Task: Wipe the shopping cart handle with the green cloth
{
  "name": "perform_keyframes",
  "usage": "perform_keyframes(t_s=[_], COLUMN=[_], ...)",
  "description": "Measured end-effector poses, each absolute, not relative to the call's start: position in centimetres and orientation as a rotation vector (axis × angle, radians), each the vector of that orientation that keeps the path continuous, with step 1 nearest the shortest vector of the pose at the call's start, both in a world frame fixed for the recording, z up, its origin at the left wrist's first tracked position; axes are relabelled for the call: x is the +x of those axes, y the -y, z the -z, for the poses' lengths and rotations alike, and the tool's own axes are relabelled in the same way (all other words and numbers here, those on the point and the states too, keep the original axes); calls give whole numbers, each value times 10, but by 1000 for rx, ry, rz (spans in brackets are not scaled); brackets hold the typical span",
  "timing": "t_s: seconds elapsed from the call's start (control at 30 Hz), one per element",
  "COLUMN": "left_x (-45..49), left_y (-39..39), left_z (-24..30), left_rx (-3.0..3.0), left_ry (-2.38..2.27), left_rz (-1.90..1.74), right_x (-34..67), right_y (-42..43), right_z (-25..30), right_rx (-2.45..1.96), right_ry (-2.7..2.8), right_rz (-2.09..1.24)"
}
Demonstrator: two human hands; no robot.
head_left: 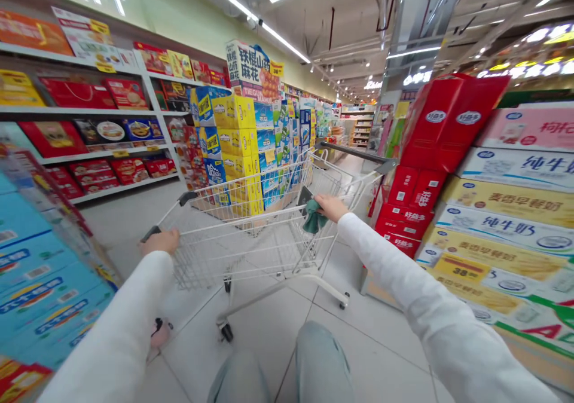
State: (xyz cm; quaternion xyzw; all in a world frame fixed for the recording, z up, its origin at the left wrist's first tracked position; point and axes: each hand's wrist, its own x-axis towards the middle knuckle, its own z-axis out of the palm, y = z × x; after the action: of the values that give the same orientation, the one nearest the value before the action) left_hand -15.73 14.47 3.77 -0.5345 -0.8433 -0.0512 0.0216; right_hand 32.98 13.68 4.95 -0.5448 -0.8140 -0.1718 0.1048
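Observation:
A white wire shopping cart (242, 235) stands sideways in front of my knees, its dark push handle (352, 155) at the far right end. My left hand (160, 241) is closed around the cart's left end, by a dark corner piece (151, 233). With my right hand (332, 207) I hold a dark green cloth (313, 216) against the top rim of the near side, beside a dark panel (305, 196). The fingertips of both hands are partly hidden. Only the bare wire basket shows, with nothing visible in it.
Stacked milk cartons (506, 223) and red boxes (408, 211) rise close on the right. Blue cartons (40, 271) stand at the left. Behind the cart are yellow boxes (235, 152) and gift shelves (103, 113). A small pink object (161, 333) lies on the tiled floor (376, 343).

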Motion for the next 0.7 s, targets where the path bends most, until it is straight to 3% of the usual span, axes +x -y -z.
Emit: perform_keyframes(t_s=[0.33,0.57,0.7], left_x=[13,42,20], left_y=[-138,-135,-138], left_z=[-69,-26,-10], left_rx=[-2212,-2253,-2176], left_ry=[2217,1865,1843], left_rz=[-44,449,585], right_x=[308,308,311], right_y=[-135,-127,-90], right_z=[-49,-48,-20], right_rx=[-1531,-1389,-1124], right_ry=[2377,2360,1940], right_rz=[410,295,81])
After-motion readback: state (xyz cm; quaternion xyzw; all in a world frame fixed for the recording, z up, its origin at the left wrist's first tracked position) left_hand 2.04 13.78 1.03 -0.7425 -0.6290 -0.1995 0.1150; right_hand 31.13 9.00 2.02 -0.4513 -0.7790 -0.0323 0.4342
